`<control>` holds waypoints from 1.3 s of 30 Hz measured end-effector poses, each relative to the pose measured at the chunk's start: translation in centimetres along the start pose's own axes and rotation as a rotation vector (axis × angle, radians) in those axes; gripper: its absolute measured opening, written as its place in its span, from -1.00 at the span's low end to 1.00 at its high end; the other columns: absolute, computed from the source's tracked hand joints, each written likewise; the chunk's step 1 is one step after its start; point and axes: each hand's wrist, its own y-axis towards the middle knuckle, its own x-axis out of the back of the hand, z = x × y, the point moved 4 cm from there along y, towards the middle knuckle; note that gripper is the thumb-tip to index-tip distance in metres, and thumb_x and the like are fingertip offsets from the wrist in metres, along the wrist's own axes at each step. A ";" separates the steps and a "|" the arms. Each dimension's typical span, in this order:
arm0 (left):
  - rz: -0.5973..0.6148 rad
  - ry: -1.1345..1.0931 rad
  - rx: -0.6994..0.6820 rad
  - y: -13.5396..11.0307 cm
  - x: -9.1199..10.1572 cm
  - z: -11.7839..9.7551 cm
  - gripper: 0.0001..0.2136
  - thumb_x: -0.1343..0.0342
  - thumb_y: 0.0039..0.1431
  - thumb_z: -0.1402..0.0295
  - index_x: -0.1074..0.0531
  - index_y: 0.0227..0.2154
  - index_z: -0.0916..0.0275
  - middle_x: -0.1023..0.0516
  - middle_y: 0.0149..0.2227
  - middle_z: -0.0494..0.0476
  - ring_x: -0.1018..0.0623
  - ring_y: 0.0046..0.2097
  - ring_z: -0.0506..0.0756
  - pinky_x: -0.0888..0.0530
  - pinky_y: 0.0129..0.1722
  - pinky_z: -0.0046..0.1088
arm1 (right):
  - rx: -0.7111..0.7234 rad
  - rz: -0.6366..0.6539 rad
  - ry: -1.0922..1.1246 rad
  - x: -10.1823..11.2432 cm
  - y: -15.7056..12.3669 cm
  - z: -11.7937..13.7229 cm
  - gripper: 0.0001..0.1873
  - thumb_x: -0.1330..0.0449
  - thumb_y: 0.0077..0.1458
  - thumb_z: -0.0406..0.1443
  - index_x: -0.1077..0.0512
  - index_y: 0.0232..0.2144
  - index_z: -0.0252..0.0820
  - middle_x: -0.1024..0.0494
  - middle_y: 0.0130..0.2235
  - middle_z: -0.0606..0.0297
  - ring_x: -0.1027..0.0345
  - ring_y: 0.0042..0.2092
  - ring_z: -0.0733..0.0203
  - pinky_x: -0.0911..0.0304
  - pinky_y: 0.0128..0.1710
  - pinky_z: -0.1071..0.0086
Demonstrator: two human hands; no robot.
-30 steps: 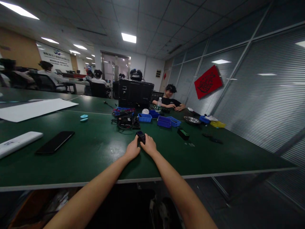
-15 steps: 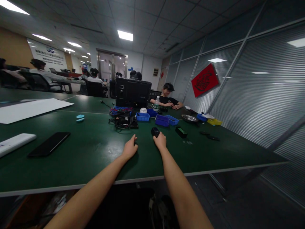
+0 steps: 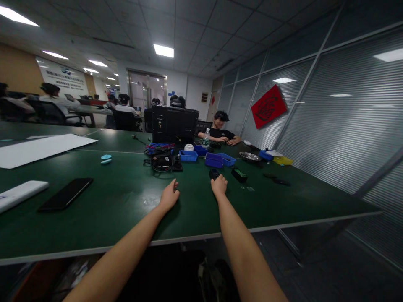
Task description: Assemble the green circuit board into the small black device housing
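My right hand [image 3: 219, 186] is closed on a small black device [image 3: 214, 173] and holds it low over the green table [image 3: 126, 197], close to the blue bins [image 3: 215, 160]. Another small black device with a green mark [image 3: 239, 174] lies just right of it. My left hand [image 3: 169, 195] rests on the table with its fingers loosely together and holds nothing. A bundle of cables and black gear [image 3: 163, 162] sits beyond both hands.
A black phone [image 3: 66, 193] and a white flat object [image 3: 19, 194] lie at the left. A metal dish [image 3: 249, 157], a yellow tray [image 3: 283, 160] and a black case [image 3: 174, 124] stand further back. A seated person [image 3: 222, 131] works at the far end. The table's front edge runs below my forearms.
My right hand has carried the small black device right and away from me, toward the blue bins. My left hand let go of it and stayed on the table.
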 end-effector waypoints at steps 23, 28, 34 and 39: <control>0.007 0.029 0.014 0.4 -0.3 0.4 -0.44 0.06 -0.03 0.52 -0.09 0.11 0.34 -0.46 -0.09 0.15 -0.45 -0.11 0.02 -0.34 -0.07 -0.48 | -0.015 0.123 -0.011 0.9 -1.4 0.2 -0.43 -0.11 -0.08 -0.06 -0.16 -0.08 -0.27 -0.32 -0.10 -0.03 -0.28 -0.09 -0.01 -0.19 -0.18 0.20; 0.010 0.041 -0.005 0.6 -0.5 0.8 -0.45 0.07 -0.02 0.51 -0.09 0.11 0.38 -0.47 -0.10 0.17 -0.45 -0.11 0.02 -0.34 -0.08 -0.49 | 0.030 0.139 -0.069 0.9 -1.8 0.8 -0.45 -0.07 -0.06 -0.03 -0.22 -0.12 -0.30 -0.34 -0.13 -0.02 -0.32 -0.13 -0.01 -0.21 -0.22 0.22; 0.022 0.078 0.004 0.4 -0.2 0.3 -0.47 0.06 -0.02 0.50 -0.12 0.10 0.34 -0.47 -0.11 0.14 -0.46 -0.14 0.03 -0.34 -0.08 -0.47 | 0.068 0.175 -0.085 1.1 -2.6 1.8 -0.44 -0.04 -0.04 0.00 -0.23 -0.11 -0.30 -0.34 -0.14 -0.04 -0.32 -0.14 -0.01 -0.22 -0.25 0.22; 0.027 0.089 0.005 0.2 0.0 -0.1 -0.47 0.06 -0.02 0.50 -0.12 0.10 0.33 -0.48 -0.13 0.13 -0.46 -0.15 0.03 -0.33 -0.08 -0.47 | 0.071 0.189 -0.088 1.1 -3.1 2.5 -0.43 -0.04 -0.04 -0.01 -0.22 -0.10 -0.32 -0.33 -0.13 -0.07 -0.32 -0.14 -0.03 -0.22 -0.26 0.20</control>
